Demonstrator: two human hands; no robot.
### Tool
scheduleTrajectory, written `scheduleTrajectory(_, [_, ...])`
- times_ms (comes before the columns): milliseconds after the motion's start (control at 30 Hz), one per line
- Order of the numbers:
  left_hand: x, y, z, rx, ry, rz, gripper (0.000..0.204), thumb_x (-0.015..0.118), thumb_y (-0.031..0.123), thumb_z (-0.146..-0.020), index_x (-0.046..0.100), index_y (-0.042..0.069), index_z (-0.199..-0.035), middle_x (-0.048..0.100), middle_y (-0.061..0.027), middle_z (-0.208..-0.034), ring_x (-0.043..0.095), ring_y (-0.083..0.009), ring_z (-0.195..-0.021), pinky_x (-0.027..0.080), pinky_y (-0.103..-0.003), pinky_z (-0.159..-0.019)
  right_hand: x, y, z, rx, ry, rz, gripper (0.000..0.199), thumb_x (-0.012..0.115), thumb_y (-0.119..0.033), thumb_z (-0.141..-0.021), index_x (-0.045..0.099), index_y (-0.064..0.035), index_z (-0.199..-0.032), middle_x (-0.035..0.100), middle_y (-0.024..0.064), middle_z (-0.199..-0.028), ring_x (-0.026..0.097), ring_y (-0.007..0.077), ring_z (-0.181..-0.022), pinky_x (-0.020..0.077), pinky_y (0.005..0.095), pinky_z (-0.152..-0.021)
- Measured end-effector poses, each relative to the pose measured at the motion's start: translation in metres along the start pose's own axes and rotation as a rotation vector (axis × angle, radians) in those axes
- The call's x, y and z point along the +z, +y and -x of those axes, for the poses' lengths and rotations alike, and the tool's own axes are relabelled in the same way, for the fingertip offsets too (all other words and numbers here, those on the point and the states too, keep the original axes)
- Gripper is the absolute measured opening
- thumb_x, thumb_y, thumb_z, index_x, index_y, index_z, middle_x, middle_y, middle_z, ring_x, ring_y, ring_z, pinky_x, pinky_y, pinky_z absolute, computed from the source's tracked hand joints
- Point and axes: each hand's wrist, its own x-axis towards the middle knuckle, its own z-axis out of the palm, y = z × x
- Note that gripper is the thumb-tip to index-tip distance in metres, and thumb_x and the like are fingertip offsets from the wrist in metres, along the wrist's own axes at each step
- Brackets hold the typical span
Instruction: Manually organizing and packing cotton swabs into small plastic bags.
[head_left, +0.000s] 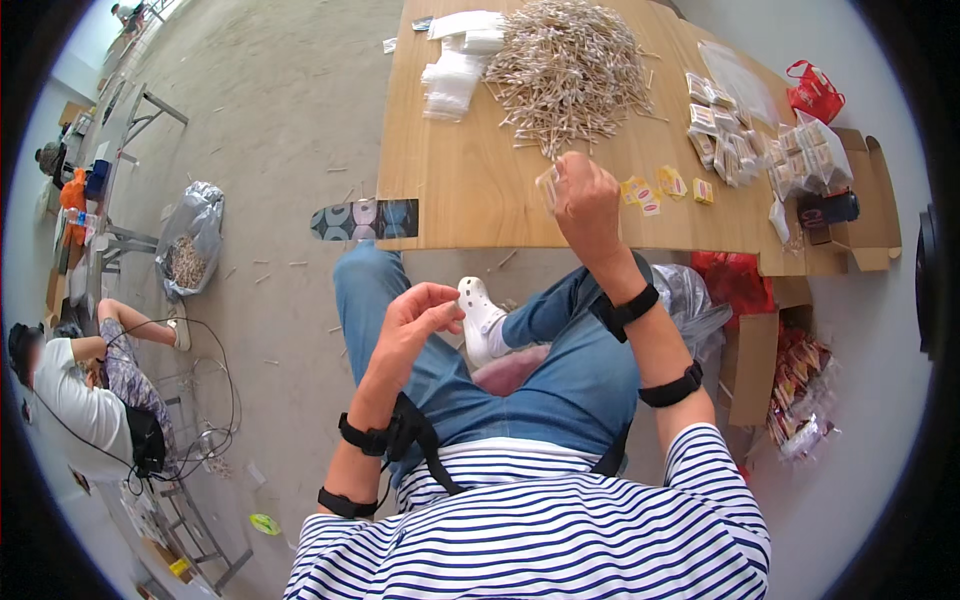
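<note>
A seated person's two bare arms rise from the lower edge of the view. The left hand (pixel 415 315) hovers above the left thigh, wrist bent, fingers curled loosely inward with thumb and fingertips nearly meeting, holding nothing that can be made out. The right hand (pixel 585 200) is raised higher and further forward, forearm angled up from the elbow, fingers closed in a pinch with the back of the hand facing the camera. Each forearm wears two black bands, one at the wrist, one lower down.
</note>
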Motion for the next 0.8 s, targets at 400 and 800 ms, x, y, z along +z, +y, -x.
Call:
scheduleTrajectory(400, [0.006, -0.003, -0.006, 0.041, 0.068, -0.004, 0.023, 0.064, 0.017, -0.097, 0.063, 0.000, -0.113, 0.071, -0.0088, -0.097, 0.067, -0.0139, -0.084, 0.054, -0.029, -0.081, 0.019, -0.001, 0.011, -0.016, 0.042, -0.009, 0.009, 0.060, -0.003, -0.081, 0.055, -0.0038, -0.089, 0.060, 0.0147, -0.074, 0.061, 0.0376, -0.069, 0.0484, 0.0467, -0.065])
scheduleTrajectory(800, [0.033, 0.030, -0.015, 0.238, -0.069, 0.179, 0.044, 0.073, 0.007, -0.090, 0.056, 0.000, -0.129, 0.065, -0.0075, -0.119, 0.064, -0.0121, -0.104, 0.053, -0.028, -0.091, -0.042, -0.085, 0.017, 0.204, -0.344, -0.885, 0.015, 0.063, -0.013, -0.093, 0.064, 0.0013, -0.096, 0.060, 0.0171, -0.069, 0.059, 0.0305, -0.060, 0.0472, 0.0377, -0.057])
